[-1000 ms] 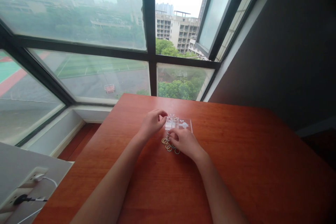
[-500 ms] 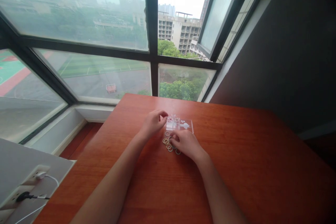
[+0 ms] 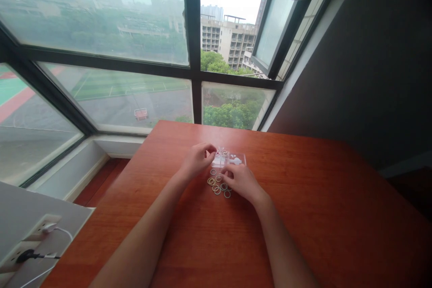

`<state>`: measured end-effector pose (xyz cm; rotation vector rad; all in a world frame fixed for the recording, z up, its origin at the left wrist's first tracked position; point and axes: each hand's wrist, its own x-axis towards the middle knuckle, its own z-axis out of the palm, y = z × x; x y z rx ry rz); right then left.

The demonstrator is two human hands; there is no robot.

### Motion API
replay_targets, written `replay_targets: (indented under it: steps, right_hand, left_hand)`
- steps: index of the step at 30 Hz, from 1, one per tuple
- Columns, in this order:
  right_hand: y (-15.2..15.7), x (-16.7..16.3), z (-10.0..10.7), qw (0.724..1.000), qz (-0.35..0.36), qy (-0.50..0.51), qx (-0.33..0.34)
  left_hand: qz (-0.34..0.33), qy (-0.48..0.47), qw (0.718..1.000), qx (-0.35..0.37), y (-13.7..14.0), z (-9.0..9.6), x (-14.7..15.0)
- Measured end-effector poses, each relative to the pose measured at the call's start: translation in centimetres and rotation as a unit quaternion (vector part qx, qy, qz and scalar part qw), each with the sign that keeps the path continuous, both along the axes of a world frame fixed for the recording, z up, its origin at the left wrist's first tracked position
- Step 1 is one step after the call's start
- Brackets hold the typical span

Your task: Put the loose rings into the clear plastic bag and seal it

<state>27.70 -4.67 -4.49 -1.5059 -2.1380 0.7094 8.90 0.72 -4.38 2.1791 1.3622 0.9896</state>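
A small clear plastic box [image 3: 221, 160] stands on the table, with pinkish-white rings visible at its top. Its flat clear base [image 3: 243, 159], with a white arrow-like mark, reaches to the right. My left hand [image 3: 198, 160] is at the box's left side, thumb and curled fingers closed at its edge. In front of the box lie several loose rings [image 3: 211, 182], pale yellow, whitish and greenish. Over their right side is my right hand [image 3: 243, 182], thumb and forefinger pinched together near a whitish ring [image 3: 218, 178]. What lies between those fingertips is too small to make out.
The reddish-brown wooden table [image 3: 303, 198] reaches to the window [image 3: 141, 85], whose right pane stands ajar. A dark wall [image 3: 337, 76] rises at the right. At lower left, plugs and white cables sit in a wall socket [image 3: 40, 229].
My right hand has shifted slightly up and away from the rings, uncovering a greenish ring below its fingers. My left hand stays at the box. The view has shifted a little.
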Motion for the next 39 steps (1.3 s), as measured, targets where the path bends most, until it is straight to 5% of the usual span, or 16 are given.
replay_targets:
  steps: [8, 17, 30, 39]
  right_hand:
    - [0.9, 0.7, -0.4, 0.988, -0.097, 0.091, 0.077]
    - [1.1, 0.7, -0.4, 0.971, -0.133, 0.188, 0.066]
    - [1.2, 0.6, -1.0, 0.975, -0.106, 0.189, 0.053]
    - [1.3, 0.8, -1.5, 0.990, -0.086, 0.097, 0.062]
  left_hand:
    - [-0.043, -0.036, 0.997, -0.046, -0.5, 0.7, 0.8]
    - [-0.084, -0.082, 0.987, -0.107, -1.4, 1.7, 2.0]
    - [-0.107, -0.060, 0.987, -0.100, -1.5, 1.6, 1.9]
    - [-0.056, 0.013, 0.996, -0.069, -0.8, 2.4, -0.3]
